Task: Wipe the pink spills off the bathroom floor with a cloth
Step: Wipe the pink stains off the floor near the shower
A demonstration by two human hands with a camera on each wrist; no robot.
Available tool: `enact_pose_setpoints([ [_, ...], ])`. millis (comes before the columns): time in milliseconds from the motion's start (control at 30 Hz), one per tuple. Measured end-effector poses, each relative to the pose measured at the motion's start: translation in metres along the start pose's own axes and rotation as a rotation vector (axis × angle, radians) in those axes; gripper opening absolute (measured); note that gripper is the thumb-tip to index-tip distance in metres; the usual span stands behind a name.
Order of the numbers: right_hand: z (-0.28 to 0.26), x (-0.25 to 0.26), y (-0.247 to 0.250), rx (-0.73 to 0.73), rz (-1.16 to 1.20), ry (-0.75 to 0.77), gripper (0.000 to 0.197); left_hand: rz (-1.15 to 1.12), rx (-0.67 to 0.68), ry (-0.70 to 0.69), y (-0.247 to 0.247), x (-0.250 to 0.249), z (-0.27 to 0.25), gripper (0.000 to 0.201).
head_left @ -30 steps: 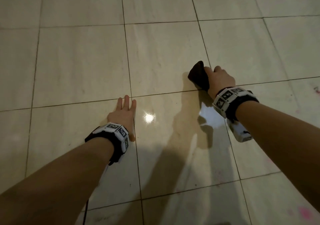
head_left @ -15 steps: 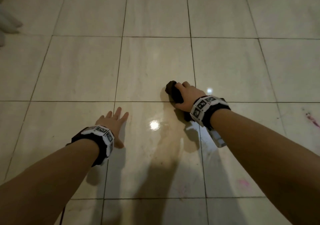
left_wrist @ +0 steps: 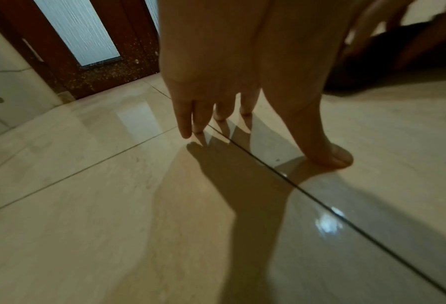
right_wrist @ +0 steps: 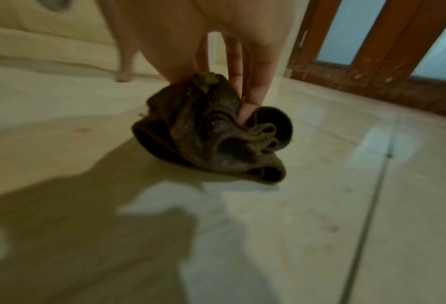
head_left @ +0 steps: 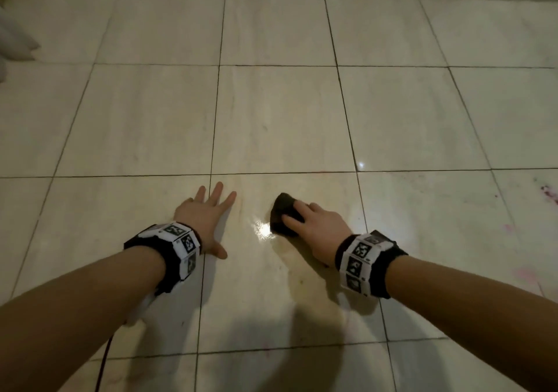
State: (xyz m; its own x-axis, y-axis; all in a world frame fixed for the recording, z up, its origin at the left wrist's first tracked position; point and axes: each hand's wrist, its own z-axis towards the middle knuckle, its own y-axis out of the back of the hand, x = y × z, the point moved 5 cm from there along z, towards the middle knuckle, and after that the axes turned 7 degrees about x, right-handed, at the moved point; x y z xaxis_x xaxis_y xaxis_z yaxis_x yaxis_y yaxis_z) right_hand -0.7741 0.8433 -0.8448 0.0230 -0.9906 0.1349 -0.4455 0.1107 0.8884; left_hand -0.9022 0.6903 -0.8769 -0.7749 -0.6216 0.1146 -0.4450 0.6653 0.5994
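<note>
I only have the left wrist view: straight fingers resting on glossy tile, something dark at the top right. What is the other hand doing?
Observer: The right hand grips a dark cloth, bunched up and pressed on the floor.
Reviewer: Any pink left to wipe?
Observer: Yes. The head view shows a dark pink stain near the right edge, well to the right of the cloth, and a fainter pink smear nearer the person.
Reviewer: Is the cloth on pink now?
Observer: No pink shows around it, only a bright glare spot beside it.
</note>
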Motion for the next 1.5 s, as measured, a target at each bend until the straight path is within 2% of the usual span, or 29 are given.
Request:
enact_pose_setpoints([
  [67,-0.024,0.03,-0.026,0.04,-0.016,0.093,0.048,0.018,-0.006,0.015,0.002,-0.002,0.0,0.127],
  [167,-0.05,0.058,-0.06,0.135,-0.038,0.219,0.061,0.021,0.003,0.02,0.002,-0.005,-0.004,0.128],
  [233,-0.054,0.051,-0.05,0.073,0.051,0.201,0.072,0.021,-0.011,0.029,0.001,-0.005,-0.007,0.126],
  [300,-0.046,0.02,-0.018,-0.072,0.115,0.035,0.071,0.011,-0.024,0.039,-0.005,-0.003,-0.013,0.125],
  [367,-0.039,-0.031,0.006,-0.148,0.143,-0.24,0.065,-0.001,-0.009,0.052,-0.019,0.0,-0.022,0.128],
  [433,-0.04,-0.075,0.017,-0.116,0.172,-0.466,0.067,0.011,0.004,0.061,-0.033,0.004,-0.029,0.13],
  [500,-0.041,-0.094,0.012,-0.045,0.165,-0.533,0.067,0.018,0.009,0.062,-0.039,0.008,-0.032,0.132],
  [567,-0.042,-0.088,0.0,0.055,0.118,-0.467,0.069,0.014,0.013,0.067,-0.039,0.008,-0.031,0.133],
  [633,-0.047,-0.064,-0.013,0.115,0.052,-0.324,0.07,0.004,0.015,0.066,-0.038,0.006,-0.031,0.134],
  [767,-0.073,0.001,-0.043,0.028,-0.017,0.021,0.077,0.022,0.021,0.074,-0.036,0.004,-0.029,0.135],
  [900,-0.106,0.051,-0.085,0.12,0.031,0.241,0.084,0.039,0.044,0.07,-0.033,0.007,-0.028,0.132],
  [933,-0.109,0.056,-0.085,0.118,0.061,0.263,0.088,0.041,0.047,0.07,-0.03,0.007,-0.028,0.129],
  [1000,-0.101,0.047,-0.069,0.016,0.133,0.248,0.088,0.039,0.03,0.081,-0.022,0.008,-0.029,0.114],
  [1100,-0.078,0.023,-0.028,-0.136,0.1,0.206,0.076,-0.061,-0.108,0.076,-0.002,0.004,-0.038,0.079],
  [1233,-0.061,0.007,-0.013,-0.098,0.087,0.235,0.056,-0.187,-0.461,-0.033,0.024,-0.016,-0.055,0.058],
  [1300,-0.064,-0.008,-0.007,-0.158,0.142,0.164,0.047,-0.224,-0.592,-0.131,0.03,-0.038,-0.066,0.052],
  [1333,-0.066,-0.02,-0.002,-0.199,0.187,0.084,0.046,-0.251,-0.627,-0.202,0.03,-0.051,-0.069,0.049],
  [1400,-0.071,-0.049,0.002,-0.262,0.23,-0.098,0.048,-0.209,-0.612,-0.369,0.021,-0.085,-0.072,0.047],
  [1467,-0.077,-0.074,-0.005,-0.196,0.179,-0.247,0.054,-0.069,-0.577,-0.513,0.011,-0.122,-0.068,0.05],
  [1500,-0.079,-0.081,-0.01,-0.137,0.148,-0.29,0.056,-0.015,-0.554,-0.532,0.005,-0.137,-0.061,0.054],
])
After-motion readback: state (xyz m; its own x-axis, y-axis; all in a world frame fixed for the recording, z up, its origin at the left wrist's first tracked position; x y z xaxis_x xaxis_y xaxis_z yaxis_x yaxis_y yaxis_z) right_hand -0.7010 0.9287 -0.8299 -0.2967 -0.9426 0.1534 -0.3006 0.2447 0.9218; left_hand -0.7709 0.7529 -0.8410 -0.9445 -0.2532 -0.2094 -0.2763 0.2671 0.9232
